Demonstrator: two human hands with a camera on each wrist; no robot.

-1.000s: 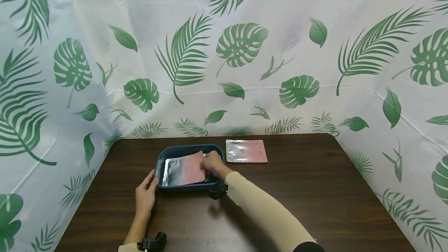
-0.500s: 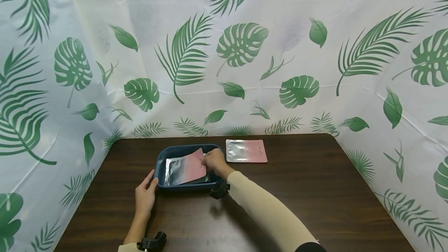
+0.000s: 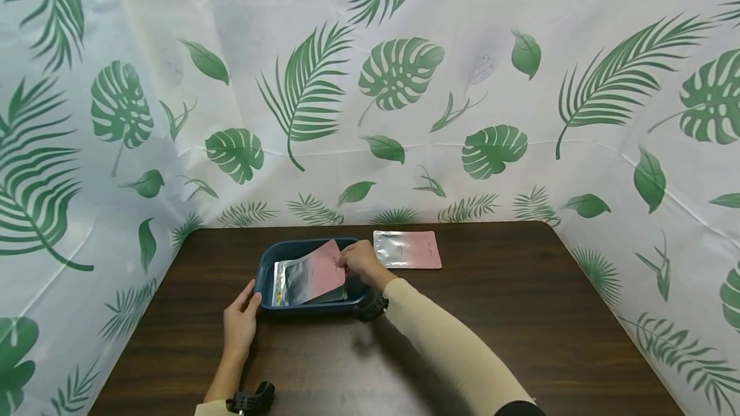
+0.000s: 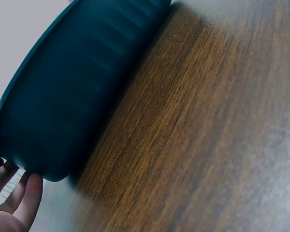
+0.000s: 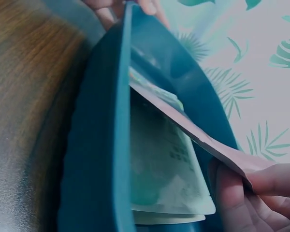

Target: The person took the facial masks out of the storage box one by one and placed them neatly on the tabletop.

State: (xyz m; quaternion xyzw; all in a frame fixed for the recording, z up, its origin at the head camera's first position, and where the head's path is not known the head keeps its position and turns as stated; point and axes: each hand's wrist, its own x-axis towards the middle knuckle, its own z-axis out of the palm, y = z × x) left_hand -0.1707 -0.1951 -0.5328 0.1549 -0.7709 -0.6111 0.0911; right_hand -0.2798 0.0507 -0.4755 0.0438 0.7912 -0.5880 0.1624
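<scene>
A blue plastic bin [image 3: 263, 275] stands on the table with flat packets inside. My right hand [image 3: 361, 259] pinches the right edge of a pink-and-silver sheet mask packet [image 3: 309, 275], between thumb and fingers in the right wrist view. That edge is raised and the packet bends; its silver end stays low in the bin. Beneath it lie green packets [image 5: 164, 164]. My left hand [image 3: 239, 320] holds the bin's front left corner, its fingertips [image 4: 35, 186] against the outer wall. Another pink-and-silver sheet mask packet [image 3: 407, 250] lies flat right of the bin.
The dark wood table [image 3: 549, 326] reaches back to a white curtain [image 3: 416, 146] printed with green leaves. The bin's rim surrounds the packets. A black wrist camera [image 3: 371, 305] on my right wrist is close to the bin's front right corner.
My right hand has moved up and slightly right, raising the packet's pink end and uncovering more of the green packet beneath. The left hand, the bin and the packet outside it have stayed put.
</scene>
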